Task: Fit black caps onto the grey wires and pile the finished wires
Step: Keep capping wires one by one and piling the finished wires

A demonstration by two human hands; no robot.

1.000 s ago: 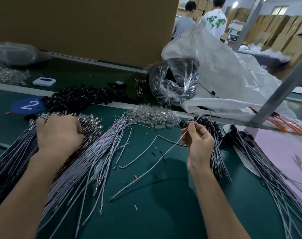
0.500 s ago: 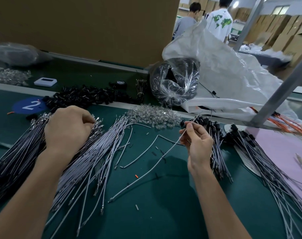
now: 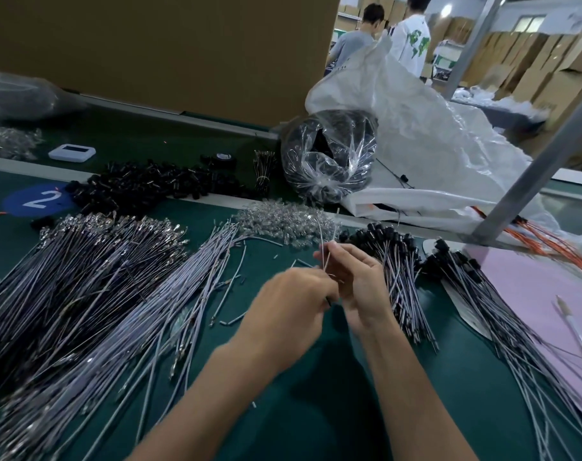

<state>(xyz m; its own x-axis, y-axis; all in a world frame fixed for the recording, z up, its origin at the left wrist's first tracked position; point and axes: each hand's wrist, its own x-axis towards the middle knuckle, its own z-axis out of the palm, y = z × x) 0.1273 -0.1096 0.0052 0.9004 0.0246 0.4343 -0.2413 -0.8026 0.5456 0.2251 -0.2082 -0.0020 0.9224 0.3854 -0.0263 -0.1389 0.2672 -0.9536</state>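
Observation:
My right hand (image 3: 358, 287) pinches thin grey wires (image 3: 322, 242) whose ends stick up above its fingertips. My left hand (image 3: 289, 307) is closed against it from the left, fingers curled; whatever it holds is hidden. Uncapped grey wires (image 3: 123, 314) fan across the green table (image 3: 333, 410) on the left. Loose black caps (image 3: 143, 186) lie heaped at the back left. Capped wires are piled to the right of my hands (image 3: 402, 277) and further right (image 3: 502, 327).
A heap of clear small parts (image 3: 283, 221) lies behind my hands. A clear bag of black parts (image 3: 329, 158) and a big white sack (image 3: 432, 144) stand at the back. A pink sheet (image 3: 542, 294), orange wires (image 3: 555, 244) and a slanted metal post (image 3: 532, 171) are on the right.
My left hand left the wire pile on the left and came across to meet my right hand. The wire in my right hand now points upward instead of trailing down to the table.

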